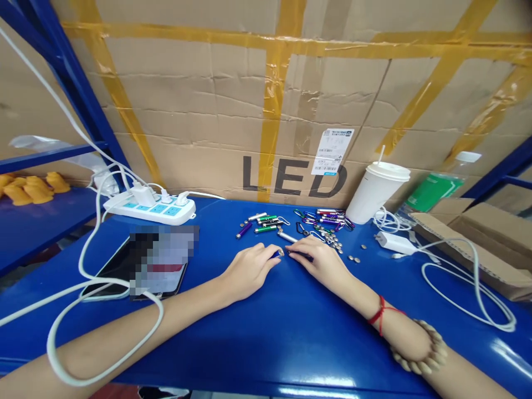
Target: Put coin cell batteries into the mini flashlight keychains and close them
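Observation:
My left hand (252,269) is closed, pinching a short blue metal tube (277,254) with a shiny end, which looks like part of a mini flashlight. Facing it across a small gap, my right hand (322,260) is closed with its fingers around a small dark piece, mostly hidden by the fingers. A silver mini flashlight (287,237) lies just beyond the right fingertips. Behind the hands are green and black mini flashlights (268,228), a purple one (244,231), and a pile of purple and red ones with carabiner clips (330,220). Several button cells (336,244) are scattered near the right hand.
A power strip (155,208) and two phones, one a dark phone (166,277), lie left. White cable (103,282) loops over my left forearm. At right stand a paper cup (376,191), a green-labelled bottle (436,188), a charger (394,243) and an open carton (477,249). A large cardboard box (199,122) backs the table.

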Tool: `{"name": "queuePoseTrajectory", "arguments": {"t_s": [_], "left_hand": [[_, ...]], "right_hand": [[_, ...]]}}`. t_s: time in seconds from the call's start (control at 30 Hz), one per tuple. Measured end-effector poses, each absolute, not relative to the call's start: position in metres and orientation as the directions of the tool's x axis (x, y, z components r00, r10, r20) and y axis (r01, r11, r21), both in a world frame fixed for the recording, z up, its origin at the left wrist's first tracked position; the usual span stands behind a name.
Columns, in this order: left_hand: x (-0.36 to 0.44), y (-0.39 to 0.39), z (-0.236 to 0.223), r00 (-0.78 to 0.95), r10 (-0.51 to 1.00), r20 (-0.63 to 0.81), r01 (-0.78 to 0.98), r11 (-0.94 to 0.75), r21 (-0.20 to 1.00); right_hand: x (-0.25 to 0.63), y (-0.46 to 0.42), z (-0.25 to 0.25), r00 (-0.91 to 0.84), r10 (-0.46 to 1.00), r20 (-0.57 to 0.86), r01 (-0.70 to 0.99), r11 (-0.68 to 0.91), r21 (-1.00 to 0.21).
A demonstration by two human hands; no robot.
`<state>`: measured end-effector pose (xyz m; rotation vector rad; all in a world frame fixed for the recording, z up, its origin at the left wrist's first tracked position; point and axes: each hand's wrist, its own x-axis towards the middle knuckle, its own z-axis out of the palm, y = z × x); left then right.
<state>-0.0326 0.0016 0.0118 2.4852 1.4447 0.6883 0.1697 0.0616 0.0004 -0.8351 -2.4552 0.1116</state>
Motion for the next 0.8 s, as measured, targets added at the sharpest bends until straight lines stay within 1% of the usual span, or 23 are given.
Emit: {"name": "queuePoseTrajectory", "arguments": {"t_s": [0.13, 0.27, 0.5, 0.8], "left_hand": [[-0.0334, 0.0017, 0.0104, 0.478, 0.817, 0.322, 0.749, -0.571, 0.338], [-0.0332, 0.0023, 0.0077, 0.511, 0.779, 0.364, 0.731, -0.616, 0.294], [-0.0314, 0.0011, 0.0090, 0.466, 0.824, 0.322, 0.791, -0.551, 0.268], [-0.0318, 0.0000, 0.0100, 0.459, 0.839, 0.294, 0.815, -0.529, 0.237]], "right_hand": [[0.1714, 0.0653, -0.0003, -0.667, 0.586, 0.459, 0.533, 0.807, -0.256], [0.1713, 0.0685, -0.0014, -0.634, 0.621, 0.461, 0.532, 0.783, -0.323], [0.1688, 0.0679, -0.0016, -0.593, 0.682, 0.428, 0.568, 0.731, -0.377], [0.1689, 0.0679, 0.0026, -0.625, 0.662, 0.413, 0.546, 0.749, -0.375]]}}
